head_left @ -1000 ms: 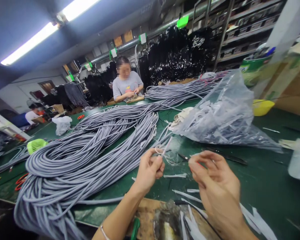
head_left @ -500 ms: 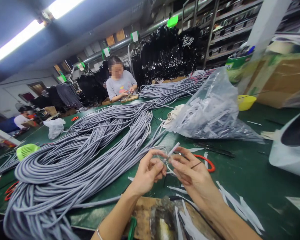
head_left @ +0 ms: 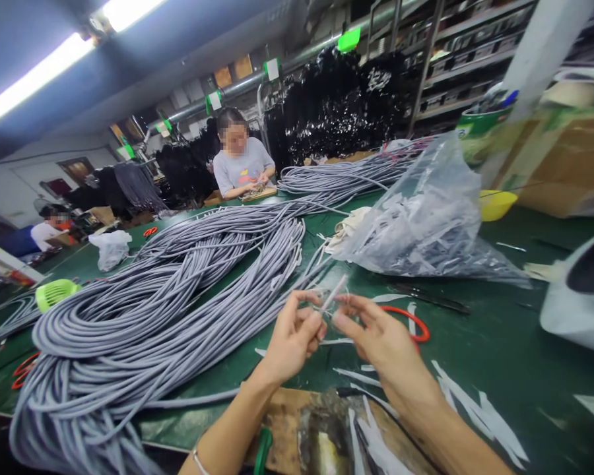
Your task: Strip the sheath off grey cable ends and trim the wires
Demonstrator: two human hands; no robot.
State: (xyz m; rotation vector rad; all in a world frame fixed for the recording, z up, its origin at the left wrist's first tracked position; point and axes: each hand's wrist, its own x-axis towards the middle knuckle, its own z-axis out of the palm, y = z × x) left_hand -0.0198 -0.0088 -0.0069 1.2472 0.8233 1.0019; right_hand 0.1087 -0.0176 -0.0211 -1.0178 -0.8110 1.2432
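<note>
Nearest the viewer, a rough wooden board (head_left: 284, 415) bears a dark, crusted block (head_left: 311, 425), with limp white strips (head_left: 383, 452) beside it. Just beyond, the worker's left hand (head_left: 293, 335) pinches a pale, slender piece (head_left: 334, 294); its long axis slants up and rightward from the left fingertips, away from the body. The right hand (head_left: 387, 340) lies just beside the piece, its thumb and fingers narrowly spaced; whether they grip anything I cannot tell. The left hand is the nearer to the piece. At right, a smooth red loop (head_left: 422, 324) lies on the glossy green tabletop (head_left: 505, 336). Farther off, rounded grey cables (head_left: 143, 310) coil thickly at left, opposite a crumpled, translucent bag (head_left: 420, 231). Beyond, a co-worker (head_left: 242, 165) faces us before shiny black bundles (head_left: 336, 105).
</note>
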